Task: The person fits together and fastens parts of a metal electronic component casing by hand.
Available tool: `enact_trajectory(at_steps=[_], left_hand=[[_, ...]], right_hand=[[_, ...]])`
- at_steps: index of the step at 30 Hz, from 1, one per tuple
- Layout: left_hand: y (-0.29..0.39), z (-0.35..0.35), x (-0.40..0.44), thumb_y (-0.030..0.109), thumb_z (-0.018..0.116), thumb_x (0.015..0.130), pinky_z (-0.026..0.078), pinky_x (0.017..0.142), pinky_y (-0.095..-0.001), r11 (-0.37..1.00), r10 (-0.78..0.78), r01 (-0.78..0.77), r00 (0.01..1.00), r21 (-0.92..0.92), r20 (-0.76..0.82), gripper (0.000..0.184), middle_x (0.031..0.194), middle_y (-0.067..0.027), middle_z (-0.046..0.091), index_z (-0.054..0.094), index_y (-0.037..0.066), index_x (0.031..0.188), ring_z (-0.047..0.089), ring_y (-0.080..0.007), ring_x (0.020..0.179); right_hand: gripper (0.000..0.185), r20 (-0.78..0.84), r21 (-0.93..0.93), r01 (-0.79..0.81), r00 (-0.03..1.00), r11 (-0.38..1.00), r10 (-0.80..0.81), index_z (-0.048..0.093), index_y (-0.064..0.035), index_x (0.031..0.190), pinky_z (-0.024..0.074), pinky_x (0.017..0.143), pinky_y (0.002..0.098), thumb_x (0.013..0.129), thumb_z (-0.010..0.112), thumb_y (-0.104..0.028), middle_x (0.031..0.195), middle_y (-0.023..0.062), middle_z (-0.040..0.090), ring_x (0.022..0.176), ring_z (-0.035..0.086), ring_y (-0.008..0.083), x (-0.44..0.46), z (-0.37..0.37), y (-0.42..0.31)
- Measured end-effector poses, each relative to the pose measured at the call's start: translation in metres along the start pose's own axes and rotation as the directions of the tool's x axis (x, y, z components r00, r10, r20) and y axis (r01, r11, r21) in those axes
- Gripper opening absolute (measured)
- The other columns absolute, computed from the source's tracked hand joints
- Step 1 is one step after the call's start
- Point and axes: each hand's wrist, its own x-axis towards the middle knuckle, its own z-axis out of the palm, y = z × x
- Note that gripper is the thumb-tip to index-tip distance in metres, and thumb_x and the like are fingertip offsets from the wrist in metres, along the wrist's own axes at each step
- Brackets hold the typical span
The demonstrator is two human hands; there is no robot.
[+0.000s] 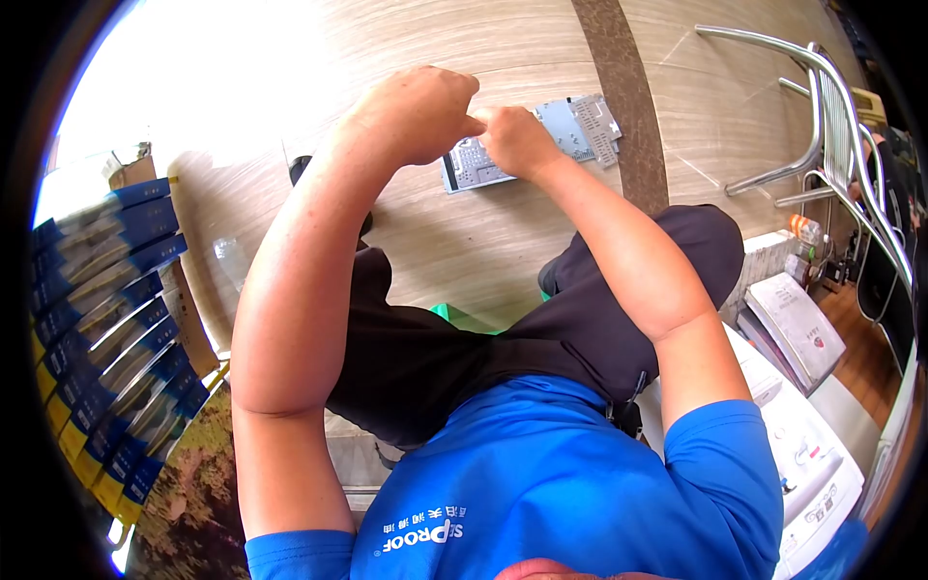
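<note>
My left hand (416,114) is at 12 o'clock, mostly closed, with thumb and fingers curled together; my right hand (517,142) is just beside it, fingers bent inward. Whether either grips anything I cannot tell, as the fingertips are hidden or too small to read. The flat, blue-grey metal panel with punched holes (568,128) lies on the beige, wood-patterned floor (435,246), towards 12 to 1 o'clock, partly covered in view by my right hand. A dark brown marbled floor strip (633,116) runs beyond its right end. A silver tubular metal chair (822,111) stands at 2 o'clock.
</note>
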Motion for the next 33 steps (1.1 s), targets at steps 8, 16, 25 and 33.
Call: enact_trajectory(at_steps=[8,16,25,33], left_hand=[[0.0,0.0,0.0,0.038,0.065,0.093,0.05,0.097,-0.0441,1.0,0.003,-0.003,1.0,0.002,-0.002,0.05,0.117,-0.0145,0.069,0.058,0.009,0.134,0.062,-0.032,0.115],[-0.002,0.001,-0.001,0.036,0.066,0.093,0.05,0.097,-0.0442,1.0,-0.005,0.005,1.0,0.007,-0.018,0.049,0.116,-0.015,0.069,0.058,0.009,0.134,0.063,-0.0327,0.113],[-0.002,-0.003,-0.002,0.034,0.066,0.093,0.049,0.098,-0.0447,0.999,-0.02,0.019,1.0,-0.027,-0.019,0.049,0.118,-0.0164,0.068,0.057,0.01,0.134,0.062,-0.0333,0.116],[-0.001,-0.004,0.0,0.035,0.065,0.093,0.048,0.099,-0.0446,0.999,-0.026,0.026,1.0,-0.022,0.013,0.05,0.121,-0.0165,0.067,0.057,0.009,0.135,0.06,-0.0339,0.117]], right_hand=[[0.017,0.109,-0.034,0.048,0.993,0.998,-0.044,0.069,-0.0023,0.096,0.0517,0.085,0.0479,0.088,0.057,-0.012,0.095,0.0226,0.069,0.096,0.065,0.0395,-0.002,0.001,-0.002],[0.024,0.071,-0.073,-0.033,0.997,0.997,0.038,0.072,-0.003,0.1,0.0529,0.087,0.046,0.084,0.057,-0.011,0.096,0.0228,0.07,0.095,0.067,0.0379,-0.002,-0.004,-0.009],[0.02,-0.01,-0.106,-0.109,0.994,0.988,0.109,0.073,-0.0024,0.093,0.0555,0.085,0.0455,0.083,0.058,-0.012,0.089,0.0246,0.07,0.091,0.07,0.0381,0.002,-0.01,-0.002],[0.019,-0.055,-0.116,-0.1,0.994,0.988,0.094,0.073,-0.0014,0.091,0.0559,0.084,0.0452,0.084,0.058,-0.012,0.091,0.0242,0.071,0.09,0.07,0.0377,0.004,-0.01,0.002]])
